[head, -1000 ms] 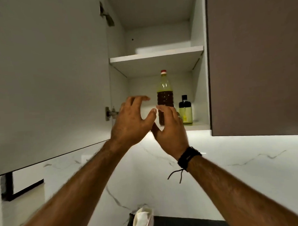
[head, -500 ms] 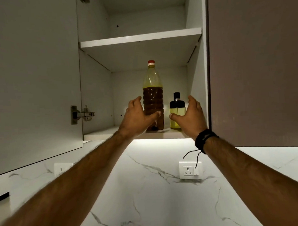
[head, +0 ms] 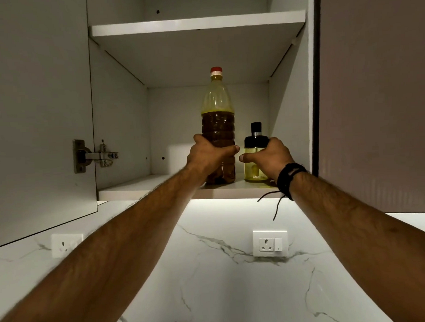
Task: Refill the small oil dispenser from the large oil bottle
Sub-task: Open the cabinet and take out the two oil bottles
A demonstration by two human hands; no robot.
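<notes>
The left hand (head: 207,153) is wrapped round the lower body of the bottle (head: 218,127), thumb across the front, low where the weight can be controlled. The right hand (head: 269,157) is closed on the dispenser (head: 254,157) below its black cap. Both vessels stand upright, just beside each other, on the shelf (head: 140,187), apparently gripped for lifting down together.

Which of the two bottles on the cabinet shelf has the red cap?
The large oil bottle, taller, on the left; the small oil dispenser beside it has a black top.
</notes>
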